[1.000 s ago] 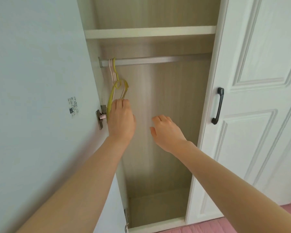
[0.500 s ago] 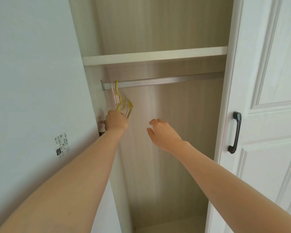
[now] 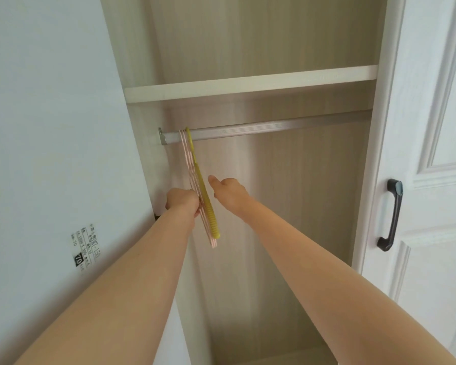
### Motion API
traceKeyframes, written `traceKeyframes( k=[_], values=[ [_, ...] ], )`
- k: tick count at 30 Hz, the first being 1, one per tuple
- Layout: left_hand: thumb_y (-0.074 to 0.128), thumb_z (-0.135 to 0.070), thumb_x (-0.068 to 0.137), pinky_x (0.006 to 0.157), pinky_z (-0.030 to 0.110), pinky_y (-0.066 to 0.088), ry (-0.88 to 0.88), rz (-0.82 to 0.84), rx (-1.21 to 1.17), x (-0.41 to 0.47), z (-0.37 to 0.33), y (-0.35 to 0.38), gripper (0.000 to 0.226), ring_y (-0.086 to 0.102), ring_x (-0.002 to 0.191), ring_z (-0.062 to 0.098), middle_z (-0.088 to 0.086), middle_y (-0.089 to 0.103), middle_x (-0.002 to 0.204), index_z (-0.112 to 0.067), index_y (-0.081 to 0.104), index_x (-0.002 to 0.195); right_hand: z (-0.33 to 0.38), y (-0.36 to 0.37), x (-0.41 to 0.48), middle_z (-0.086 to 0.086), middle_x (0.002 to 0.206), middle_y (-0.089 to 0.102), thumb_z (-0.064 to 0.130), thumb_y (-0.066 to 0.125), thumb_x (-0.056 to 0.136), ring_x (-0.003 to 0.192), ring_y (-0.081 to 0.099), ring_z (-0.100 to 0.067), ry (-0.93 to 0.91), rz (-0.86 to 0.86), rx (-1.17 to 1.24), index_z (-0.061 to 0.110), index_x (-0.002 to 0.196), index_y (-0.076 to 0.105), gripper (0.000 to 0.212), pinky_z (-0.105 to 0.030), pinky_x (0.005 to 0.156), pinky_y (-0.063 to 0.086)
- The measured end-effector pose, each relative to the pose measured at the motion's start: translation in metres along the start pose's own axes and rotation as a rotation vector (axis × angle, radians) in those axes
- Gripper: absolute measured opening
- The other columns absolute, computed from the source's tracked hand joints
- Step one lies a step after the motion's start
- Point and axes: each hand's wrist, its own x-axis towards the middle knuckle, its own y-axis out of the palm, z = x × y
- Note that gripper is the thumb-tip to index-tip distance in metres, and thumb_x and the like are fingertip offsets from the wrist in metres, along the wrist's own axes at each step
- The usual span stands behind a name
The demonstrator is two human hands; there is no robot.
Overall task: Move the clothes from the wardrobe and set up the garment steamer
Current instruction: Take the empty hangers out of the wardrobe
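A tall wardrobe [image 3: 300,206] with a pale wood-grain lining is seen from in front and slightly below. A white shelf [image 3: 248,84] is fixed across its upper part, and just beneath it a ribbed metal rail [image 3: 274,126] is carried from side to side, held at its left end by a small bracket [image 3: 163,137]. The left door [image 3: 50,127] is swung open towards the viewer, and a printed label [image 3: 86,245] is stuck to its inner face. The right door [image 3: 432,154], white and panelled, is closed and is fitted with a dark handle [image 3: 391,214].

A bundle of pink hangers [image 3: 186,154] and one yellow hanger [image 3: 203,188] are hooked over the rail close to its left end and are seen edge-on, swung out at a slant towards the viewer. The left hand [image 3: 182,202] is wrapped around the bundle at mid-length, so that the hooks lie above the grip and the lower ends project below it. The right hand [image 3: 228,192] is held just to the right of the yellow hanger, loosely curled with one digit stretched towards it; nothing is held in it, and whether the hanger is touched cannot be told.
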Motion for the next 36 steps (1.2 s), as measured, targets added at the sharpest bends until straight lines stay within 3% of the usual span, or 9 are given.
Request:
traceKeyframes(
  k=[4, 7, 11, 15, 20, 24, 29, 33, 36],
  values=[
    [0.058, -0.004, 0.089, 0.051, 0.026, 0.049, -0.009, 0.047, -0.049, -0.004, 0.0, -0.001, 0.006, 0.057, 0.058, 0.017, 0.011, 0.064, 0.077, -0.002, 0.062, 0.094, 0.003, 0.007, 0.002, -0.008, 0.079, 0.056, 0.04, 0.046, 0.093, 0.074, 0.053, -0.023, -0.013, 0.012, -0.005, 0.001, 0.09, 0.063, 0.042, -0.032, 0.07, 0.044],
    [0.063, -0.004, 0.087, 0.047, 0.023, 0.05, -0.043, 0.072, -0.082, -0.005, 0.0, -0.003, 0.005, 0.055, 0.056, 0.016, 0.009, 0.062, 0.071, -0.003, 0.06, 0.083, 0.003, 0.009, 0.001, -0.011, 0.075, 0.06, 0.019, 0.052, 0.09, 0.07, 0.057, -0.022, -0.013, 0.024, -0.009, -0.002, 0.088, 0.065, 0.025, -0.031, 0.067, 0.047],
    [0.064, -0.004, 0.086, 0.062, 0.031, 0.056, -0.084, 0.084, -0.143, -0.006, 0.001, -0.004, 0.005, 0.06, 0.071, 0.023, 0.014, 0.065, 0.08, -0.002, 0.061, 0.083, 0.002, 0.007, 0.0, -0.01, 0.072, 0.064, 0.005, 0.051, 0.086, 0.058, 0.058, -0.015, 0.009, 0.027, 0.009, -0.001, 0.09, 0.066, 0.017, -0.02, 0.055, 0.046],
    [0.063, -0.004, 0.087, 0.062, 0.03, 0.055, -0.087, 0.094, -0.157, -0.009, -0.001, -0.004, 0.007, 0.061, 0.071, 0.023, 0.015, 0.065, 0.084, 0.0, 0.063, 0.093, 0.002, 0.005, -0.002, -0.005, 0.06, 0.059, 0.006, 0.053, 0.084, 0.047, 0.053, -0.011, 0.043, 0.037, 0.069, 0.006, 0.072, 0.062, 0.015, -0.017, 0.044, 0.039],
    [0.063, -0.002, 0.086, 0.059, 0.028, 0.053, -0.083, 0.117, -0.185, -0.012, -0.003, -0.002, 0.016, 0.055, 0.059, 0.016, 0.01, 0.06, 0.073, 0.001, 0.063, 0.103, 0.003, 0.006, -0.001, -0.009, 0.066, 0.06, 0.012, 0.057, 0.085, 0.061, 0.057, -0.02, 0.059, 0.046, 0.093, 0.001, 0.087, 0.066, 0.015, -0.026, 0.056, 0.044],
    [0.061, -0.001, 0.087, 0.048, 0.027, 0.049, -0.093, 0.111, -0.212, -0.013, -0.006, -0.002, 0.032, 0.056, 0.063, 0.017, 0.011, 0.059, 0.077, 0.003, 0.057, 0.119, 0.004, 0.003, 0.001, -0.016, 0.097, 0.067, 0.013, 0.048, 0.091, 0.09, 0.066, -0.029, 0.063, 0.002, 0.045, -0.001, 0.106, 0.06, 0.024, -0.029, 0.06, 0.045],
    [0.051, 0.006, 0.091, 0.041, 0.025, 0.052, -0.11, 0.147, -0.286, -0.02, -0.013, -0.004, 0.017, 0.06, 0.056, 0.02, 0.018, 0.059, 0.079, 0.008, 0.057, 0.107, 0.007, -0.002, -0.001, -0.015, 0.111, 0.062, 0.011, 0.04, 0.093, 0.085, 0.056, -0.025, 0.057, -0.059, -0.023, 0.0, 0.11, 0.057, 0.026, -0.032, 0.067, 0.044],
    [0.048, 0.01, 0.092, 0.039, 0.029, 0.052, -0.135, 0.199, -0.424, -0.029, -0.029, -0.006, 0.008, 0.061, 0.063, 0.025, 0.02, 0.055, 0.077, 0.006, 0.054, 0.093, 0.011, -0.011, -0.003, -0.014, 0.118, 0.06, 0.006, 0.038, 0.094, 0.107, 0.057, -0.031, 0.036, -0.109, -0.01, -0.003, 0.113, 0.055, 0.027, -0.037, 0.087, 0.047],
    [0.046, 0.009, 0.093, 0.038, 0.028, 0.052, -0.126, 0.221, -0.461, -0.035, -0.041, -0.003, 0.009, 0.059, 0.062, 0.024, 0.018, 0.053, 0.078, 0.004, 0.053, 0.09, 0.015, -0.019, -0.005, -0.016, 0.117, 0.06, 0.007, 0.039, 0.095, 0.106, 0.058, -0.032, 0.018, -0.153, 0.018, -0.004, 0.114, 0.056, 0.028, -0.038, 0.087, 0.047]
  ],
)
